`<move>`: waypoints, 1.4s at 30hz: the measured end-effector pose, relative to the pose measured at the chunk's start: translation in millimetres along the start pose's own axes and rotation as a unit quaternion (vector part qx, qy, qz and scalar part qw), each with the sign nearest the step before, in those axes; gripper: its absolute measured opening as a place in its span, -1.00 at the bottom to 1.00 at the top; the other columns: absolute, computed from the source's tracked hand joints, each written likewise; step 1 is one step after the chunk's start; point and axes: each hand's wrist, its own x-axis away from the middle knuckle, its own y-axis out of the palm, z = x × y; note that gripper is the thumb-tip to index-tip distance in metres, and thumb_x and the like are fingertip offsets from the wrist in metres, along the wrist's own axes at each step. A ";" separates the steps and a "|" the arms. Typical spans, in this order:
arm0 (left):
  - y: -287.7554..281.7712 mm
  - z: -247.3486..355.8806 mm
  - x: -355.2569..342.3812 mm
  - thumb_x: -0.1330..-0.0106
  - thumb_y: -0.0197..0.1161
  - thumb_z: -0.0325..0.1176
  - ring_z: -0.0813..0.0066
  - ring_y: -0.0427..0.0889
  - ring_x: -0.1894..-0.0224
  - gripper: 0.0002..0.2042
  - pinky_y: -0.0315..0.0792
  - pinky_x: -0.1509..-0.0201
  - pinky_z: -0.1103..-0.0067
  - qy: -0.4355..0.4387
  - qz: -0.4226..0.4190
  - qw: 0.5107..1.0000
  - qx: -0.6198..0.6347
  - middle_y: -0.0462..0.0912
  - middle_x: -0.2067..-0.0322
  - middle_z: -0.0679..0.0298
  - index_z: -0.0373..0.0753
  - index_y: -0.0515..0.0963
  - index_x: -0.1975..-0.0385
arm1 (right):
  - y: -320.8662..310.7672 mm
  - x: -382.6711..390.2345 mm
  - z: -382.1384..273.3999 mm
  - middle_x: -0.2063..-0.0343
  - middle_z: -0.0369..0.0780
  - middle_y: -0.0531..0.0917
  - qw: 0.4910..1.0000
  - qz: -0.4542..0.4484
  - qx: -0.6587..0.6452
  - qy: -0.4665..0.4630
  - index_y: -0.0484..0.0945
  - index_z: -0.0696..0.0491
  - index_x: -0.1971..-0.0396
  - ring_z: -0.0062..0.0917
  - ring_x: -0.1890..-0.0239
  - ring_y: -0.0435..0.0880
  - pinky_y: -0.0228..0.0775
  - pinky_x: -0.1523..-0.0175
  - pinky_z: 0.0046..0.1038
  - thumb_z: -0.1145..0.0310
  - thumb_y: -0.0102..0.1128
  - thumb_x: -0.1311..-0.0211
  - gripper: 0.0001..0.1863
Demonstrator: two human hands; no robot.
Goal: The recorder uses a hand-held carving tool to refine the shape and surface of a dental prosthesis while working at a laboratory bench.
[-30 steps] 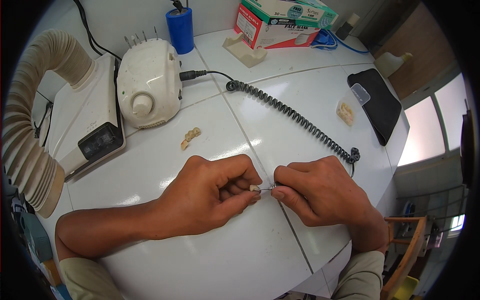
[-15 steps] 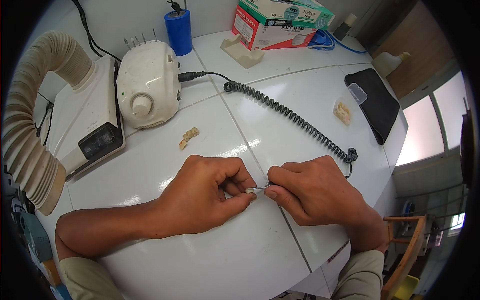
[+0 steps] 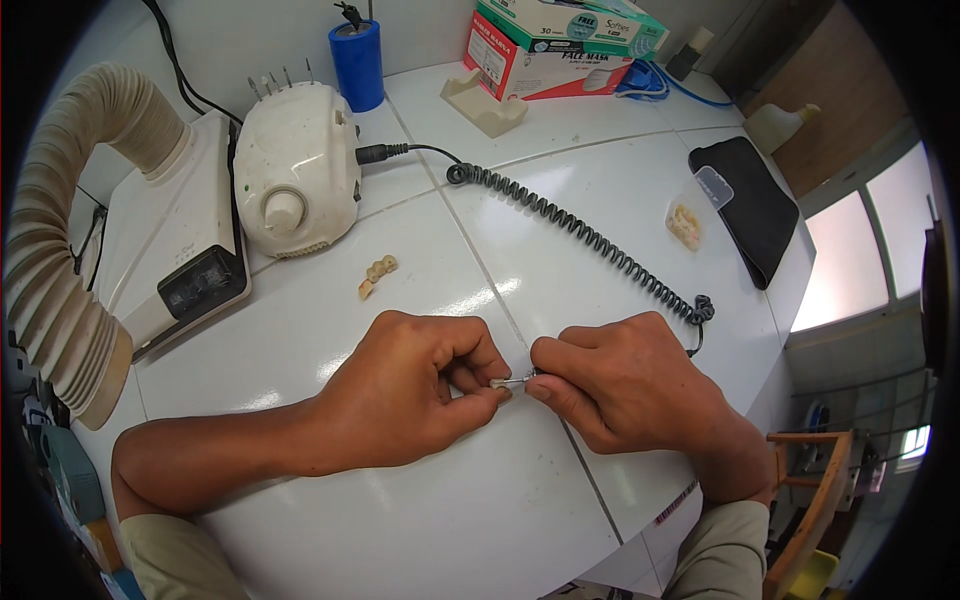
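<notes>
- Left hand (image 3: 420, 388): pinching a small pale piece (image 3: 497, 383) between thumb and fingers, other fingers curled behind.
- Right hand (image 3: 640, 385): gripping a thin metal tool (image 3: 517, 380), thumb and index finger near its front; most of the body hidden in the fist.
- Piece sits at left fingertips, just above the table (image 3: 440, 530), between the two hands.
- Tool tip at the piece, looks touching; exact contact too small to tell. Whether it spins: can't tell.
- Coiled cord (image 3: 570, 222) runs from the white box (image 3: 300, 170) toward the right hand; its end goes out of sight behind that hand.
- Risk: tip skids off the piece into left thumb or finger. Cause: bare fingertips right beside it, little surface to hold.
- Risk: piece pops out of the pinch and gets lost. Cause: tiny size, sideways push from the tip, smooth table below.
- Risk: too much taken off or a chip. Cause: pressing hard, fingers blocking the view.
- Risk: cord tugs the tool off line. Cause: right hand pulling away or the coil snagging.
- Risk: dust spreads. Cause: hose (image 3: 62, 230) mouth is well apart from the piece.
- Loose tooth-like bits (image 3: 380, 270) lie beyond the left hand; a sweep of that hand could knock them.
</notes>
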 end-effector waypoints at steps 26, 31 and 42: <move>-0.5 -0.6 0.0 -0.35 0.47 -0.49 0.46 0.85 0.32 -0.87 0.71 0.28 0.58 0.011 -0.006 1.000 -0.017 0.83 0.35 0.12 -0.41 0.67 0.25 | -1.3 0.4 -1.9 0.65 -0.23 0.58 1.000 -0.009 -0.004 -0.004 0.61 -0.01 0.30 -0.18 0.64 0.62 0.31 0.48 -0.15 0.08 0.19 -0.65 -0.67; -0.5 -2.8 0.3 -0.37 0.52 -0.47 0.72 0.80 0.29 -0.89 0.55 0.36 0.73 0.012 -0.008 0.999 -0.030 0.82 0.32 0.32 -0.32 0.71 0.24 | -3.6 -0.1 -2.0 0.64 -0.23 0.60 1.000 -0.022 0.010 -0.015 0.61 -0.02 0.31 -0.18 0.64 0.62 0.32 0.48 -0.15 0.09 0.18 -0.65 -0.68; -1.7 1.0 0.6 -0.39 0.48 -0.48 0.45 0.83 0.32 -0.86 0.70 0.29 0.56 0.009 -0.009 1.000 -0.007 0.81 0.35 0.11 -0.41 0.65 0.23 | -0.2 0.4 -1.8 0.64 -0.22 0.62 1.000 -0.013 0.003 0.006 0.61 -0.01 0.31 -0.18 0.64 0.63 0.33 0.48 -0.15 0.09 0.18 -0.65 -0.67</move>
